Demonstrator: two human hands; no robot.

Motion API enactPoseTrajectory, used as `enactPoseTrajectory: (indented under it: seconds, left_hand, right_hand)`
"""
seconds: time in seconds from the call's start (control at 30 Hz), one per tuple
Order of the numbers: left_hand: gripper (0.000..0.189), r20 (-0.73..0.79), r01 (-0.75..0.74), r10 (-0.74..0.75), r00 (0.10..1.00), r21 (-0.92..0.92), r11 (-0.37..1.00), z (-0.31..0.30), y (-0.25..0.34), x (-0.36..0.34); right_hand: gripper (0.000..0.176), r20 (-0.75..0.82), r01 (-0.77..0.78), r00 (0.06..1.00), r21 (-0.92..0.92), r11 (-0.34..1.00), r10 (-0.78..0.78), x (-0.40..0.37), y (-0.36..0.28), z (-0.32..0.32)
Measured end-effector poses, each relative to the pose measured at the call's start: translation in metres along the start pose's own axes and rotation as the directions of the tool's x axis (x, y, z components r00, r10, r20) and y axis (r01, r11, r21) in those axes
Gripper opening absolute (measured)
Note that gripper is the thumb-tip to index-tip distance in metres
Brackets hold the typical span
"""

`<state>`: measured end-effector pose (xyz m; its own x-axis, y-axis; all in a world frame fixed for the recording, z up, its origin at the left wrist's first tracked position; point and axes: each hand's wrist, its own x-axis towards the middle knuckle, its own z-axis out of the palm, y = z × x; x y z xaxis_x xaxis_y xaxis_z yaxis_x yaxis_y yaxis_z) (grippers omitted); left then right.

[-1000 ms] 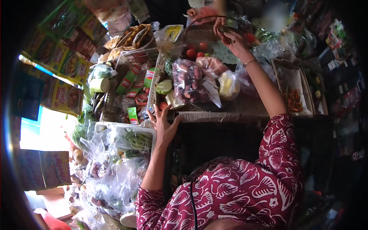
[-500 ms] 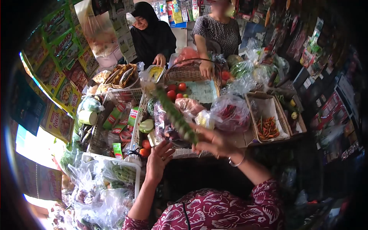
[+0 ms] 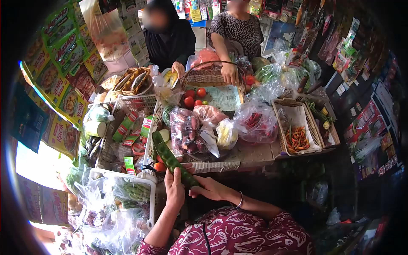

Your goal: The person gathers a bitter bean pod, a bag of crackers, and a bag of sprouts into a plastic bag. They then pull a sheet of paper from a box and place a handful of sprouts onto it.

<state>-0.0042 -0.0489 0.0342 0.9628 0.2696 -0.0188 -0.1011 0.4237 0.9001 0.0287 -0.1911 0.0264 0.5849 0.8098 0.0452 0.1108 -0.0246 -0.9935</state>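
A long, dark green petai pod (image 3: 168, 156) with bumps along it slants between my hands, its far tip up and to the left. My left hand (image 3: 174, 187) is closed around its lower half from the left. At its near end, my right hand (image 3: 210, 189) grips with thumb and fingers; a bracelet is on that wrist. Just beyond the pod, a clear bag of dark purplish-red produce (image 3: 185, 131) lies on the stall. An orange-red tomato (image 3: 160, 167) is close to the pod's left side.
A wicker basket (image 3: 204, 77) holds tomatoes and paper. Baskets of chillies (image 3: 297, 140) and seasoning packets (image 3: 132, 138) flank the stall. Bagged vegetables (image 3: 114, 212) fill a white crate at left. A person in black (image 3: 170, 42) and one in a patterned top (image 3: 238, 36) stand opposite.
The pod has come down toward me, its far tip swinging lower and left. My left hand, apart from it before, now holds it. My right hand has moved down and left with the pod.
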Motion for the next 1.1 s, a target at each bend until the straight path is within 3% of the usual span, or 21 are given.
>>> enactPoseTrajectory:
  seconds: [0.07,0.17,0.27,0.43,0.53,0.67,0.77,0.9,1.1]
  left_hand:
    - [0.039,0.000,-0.016,0.016,1.000,0.019,1.000,0.001,0.003,0.002]
    - [0.040,-0.005,-0.033,0.032,0.999,-0.049,0.998,-0.001,0.009,0.005]
    - [0.039,-0.065,-0.041,0.034,0.997,-0.114,0.993,-0.006,0.013,0.009]
    - [0.029,-0.111,-0.042,0.028,0.993,-0.127,0.991,0.008,0.018,0.011]
    - [0.029,-0.092,-0.029,0.014,0.996,-0.174,0.984,0.026,0.014,0.014]
    - [0.035,-0.122,-0.129,0.101,0.987,-0.249,0.960,0.069,0.011,0.028]
    - [0.033,-0.118,-0.178,0.152,0.981,-0.264,0.948,0.091,-0.007,0.042]
    - [0.032,-0.165,-0.193,0.147,0.975,-0.318,0.928,0.125,-0.020,0.053]
    - [0.030,-0.207,-0.190,0.128,0.970,-0.313,0.930,0.145,-0.044,0.066]
  right_hand:
    - [0.023,-0.012,-0.073,0.997,0.088,0.993,0.074,-0.001,-0.004,-0.001]
    - [0.022,0.020,-0.097,0.995,-0.061,0.993,0.098,-0.005,-0.009,-0.015]
    - [0.021,0.004,0.030,1.000,-0.253,0.967,-0.030,-0.009,-0.008,-0.030]
    - [0.022,0.048,-0.040,0.997,-0.307,0.951,0.058,-0.019,-0.029,-0.071]
    - [0.023,0.051,0.064,0.998,-0.450,0.891,-0.046,-0.026,-0.025,-0.106]
    - [0.020,0.039,0.147,0.988,-0.548,0.823,-0.151,-0.035,-0.050,-0.156]
    - [0.022,0.045,0.118,0.992,-0.605,0.787,-0.115,-0.041,-0.047,-0.193]
    - [0.029,0.028,0.195,0.974,-0.607,0.771,-0.225,-0.045,-0.030,-0.231]
    - [0.028,0.049,0.182,0.982,-0.538,0.823,-0.185,-0.051,-0.027,-0.264]
